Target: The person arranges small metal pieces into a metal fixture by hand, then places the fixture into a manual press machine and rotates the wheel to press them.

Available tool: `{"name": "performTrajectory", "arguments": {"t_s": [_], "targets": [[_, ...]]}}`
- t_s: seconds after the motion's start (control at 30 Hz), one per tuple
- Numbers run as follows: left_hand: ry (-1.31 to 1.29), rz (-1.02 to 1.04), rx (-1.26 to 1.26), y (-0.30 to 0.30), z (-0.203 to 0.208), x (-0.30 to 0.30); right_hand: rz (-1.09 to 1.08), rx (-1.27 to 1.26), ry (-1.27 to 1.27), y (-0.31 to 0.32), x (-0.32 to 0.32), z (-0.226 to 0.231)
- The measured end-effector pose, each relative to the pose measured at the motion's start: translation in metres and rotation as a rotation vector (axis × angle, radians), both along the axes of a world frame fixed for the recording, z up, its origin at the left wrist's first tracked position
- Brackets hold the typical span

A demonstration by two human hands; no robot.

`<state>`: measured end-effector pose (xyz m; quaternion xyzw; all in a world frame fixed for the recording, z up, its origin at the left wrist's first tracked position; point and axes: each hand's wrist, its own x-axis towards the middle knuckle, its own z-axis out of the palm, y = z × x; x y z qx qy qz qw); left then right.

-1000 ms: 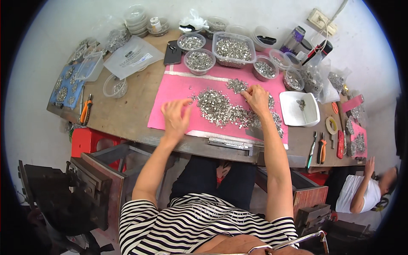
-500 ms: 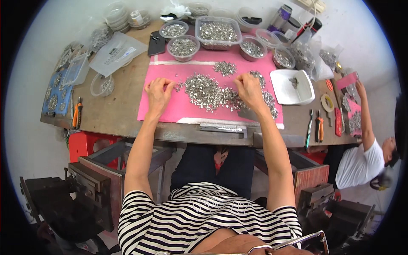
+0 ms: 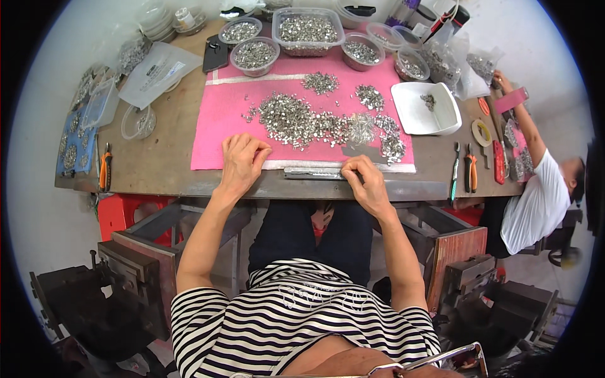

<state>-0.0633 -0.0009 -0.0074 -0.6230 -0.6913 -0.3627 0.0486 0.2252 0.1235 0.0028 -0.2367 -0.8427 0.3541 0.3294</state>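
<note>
Small silvery metal pieces lie in a large heap (image 3: 283, 118) on the pink mat (image 3: 217, 116), with thin needle-like bits (image 3: 361, 129) at its right and smaller piles around it. My left hand (image 3: 241, 162) is at the mat's front left edge, thumb and fingertips pressed together; what they pinch, if anything, is too small to see. My right hand (image 3: 367, 183) is closed in a pinch at the right end of a narrow metal holder (image 3: 313, 174) on the table's front edge. Its fingertips hide whatever may be between them.
Plastic tubs (image 3: 307, 31) of metal pieces line the back. A white tray (image 3: 419, 123) stands right of the mat, near tape (image 3: 481, 133), a toothbrush (image 3: 455, 170) and pliers (image 3: 471, 170). More pliers (image 3: 105, 170) lie left. A co-worker (image 3: 532, 195) sits at far right.
Both hands have drawn back from the heap toward the table's front edge, the right one to the metal holder. The view has shifted slightly. The co-worker's arm has moved.
</note>
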Motion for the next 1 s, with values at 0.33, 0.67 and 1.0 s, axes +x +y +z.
{"name": "performTrajectory", "arguments": {"t_s": [0.33, 0.67, 1.0], "targets": [[0.039, 0.041, -0.008, -0.003, 0.004, 0.002, 0.004, 0.065, -0.018, 0.003, -0.002, 0.003], [0.112, 0.059, -0.055, -0.009, -0.001, 0.002, -0.061, 0.553, -0.025, -0.014, 0.000, -0.015], [-0.474, -0.087, -0.001, -0.002, 0.022, 0.038, -0.306, -0.038, 0.169, -0.012, 0.007, -0.013]]}}
